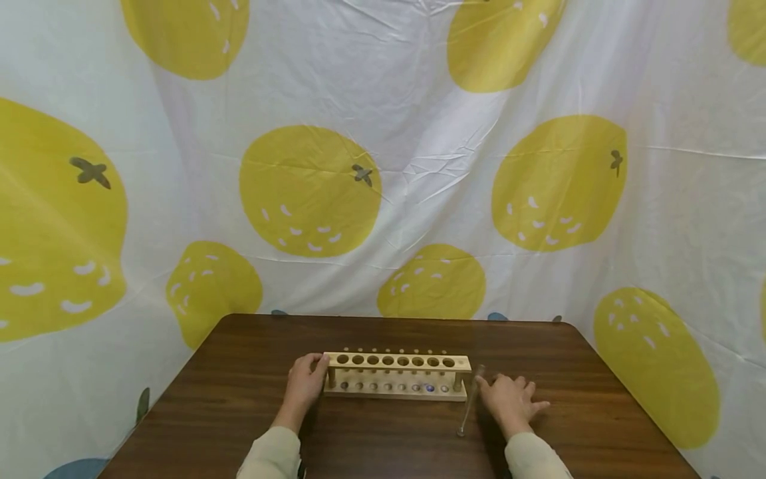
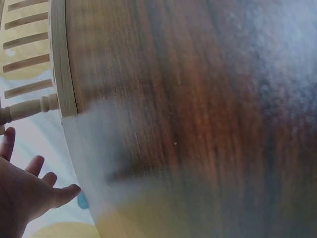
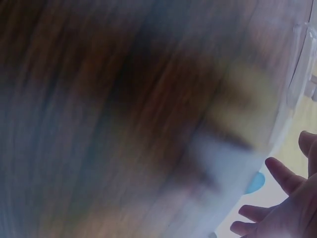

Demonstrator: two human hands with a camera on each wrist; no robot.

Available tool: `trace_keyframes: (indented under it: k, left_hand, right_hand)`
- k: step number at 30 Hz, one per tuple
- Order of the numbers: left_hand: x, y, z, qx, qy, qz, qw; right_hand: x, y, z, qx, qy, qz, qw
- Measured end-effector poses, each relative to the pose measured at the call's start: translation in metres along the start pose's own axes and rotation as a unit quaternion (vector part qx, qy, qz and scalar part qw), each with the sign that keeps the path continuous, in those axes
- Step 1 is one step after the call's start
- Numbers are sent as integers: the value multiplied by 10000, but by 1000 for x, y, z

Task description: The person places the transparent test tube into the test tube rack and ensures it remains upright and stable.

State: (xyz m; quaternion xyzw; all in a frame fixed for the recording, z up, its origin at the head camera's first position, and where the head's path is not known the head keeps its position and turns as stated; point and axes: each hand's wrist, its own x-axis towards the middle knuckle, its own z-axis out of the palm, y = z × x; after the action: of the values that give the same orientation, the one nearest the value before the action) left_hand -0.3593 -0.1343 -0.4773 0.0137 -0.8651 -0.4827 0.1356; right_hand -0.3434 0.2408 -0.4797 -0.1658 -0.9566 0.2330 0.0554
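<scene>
A pale wooden test tube rack (image 1: 395,362) stands on the dark table, with a row of round holes along its top bar. Small blue and purplish spots show in some wells of its base; what they are is too small to tell. My left hand (image 1: 307,380) touches the rack's left end, and in the left wrist view its fingers (image 2: 63,195) are spread. To the right of the rack, a clear glass test tube (image 1: 470,406) lies slanted on the table. My right hand (image 1: 509,401) is against the tube's right side, fingers spread rather than curled round it.
The brown wooden table (image 1: 383,446) has a glossy top and rounded far corners. Behind it and at both sides hangs a white cloth (image 1: 431,199) printed with yellow fruit. Short pegs stand along the rack's back.
</scene>
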Motion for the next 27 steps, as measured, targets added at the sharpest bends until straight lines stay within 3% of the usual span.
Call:
trace_keyframes:
  k: [8, 20, 27]
  left_hand:
    - [0, 1, 2, 79, 58, 114, 9999]
    - [1, -2, 3, 11, 49, 23, 10000]
    - [1, -3, 2, 56, 43, 1, 10000]
  right_hand:
    - [0, -4, 5, -84, -116, 103, 9998]
    - [0, -5, 2, -289, -291, 131, 9991]
    - [3, -5, -5, -959, -237, -86, 9951]
